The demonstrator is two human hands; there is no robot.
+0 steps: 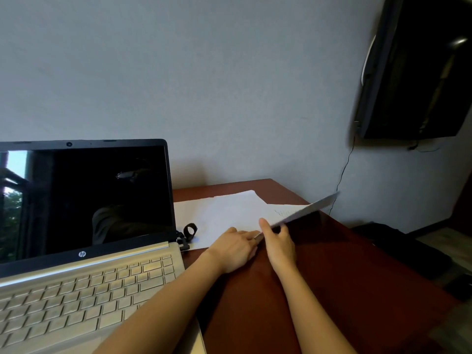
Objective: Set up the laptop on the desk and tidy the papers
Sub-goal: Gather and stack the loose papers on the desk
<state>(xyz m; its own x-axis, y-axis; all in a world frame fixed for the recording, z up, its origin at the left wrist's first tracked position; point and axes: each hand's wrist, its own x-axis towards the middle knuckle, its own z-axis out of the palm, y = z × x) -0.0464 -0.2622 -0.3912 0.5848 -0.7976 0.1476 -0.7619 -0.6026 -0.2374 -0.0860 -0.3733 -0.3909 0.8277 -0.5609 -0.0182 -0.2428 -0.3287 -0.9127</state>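
A smooth reddish-brown desk (332,264) carries one open laptop (84,226), its screen dark and glossy and its keyboard matte silver, on the left. Flat white papers (229,210), at least two overlapping, lie to the laptop's right. The right hand (279,241) pinches one lifted sheet (306,209), thumb on top, tilted and blurred. The left hand (235,247) lies flat, fingers extended to the sheet's near corner. A black strap loop (190,231) sits by the hinge.

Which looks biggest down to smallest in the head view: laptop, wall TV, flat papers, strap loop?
1. laptop, though it sits nearest the camera, which inflates it.
2. TV, cut off by the frame edge.
3. papers.
4. strap loop, clearly the smallest.
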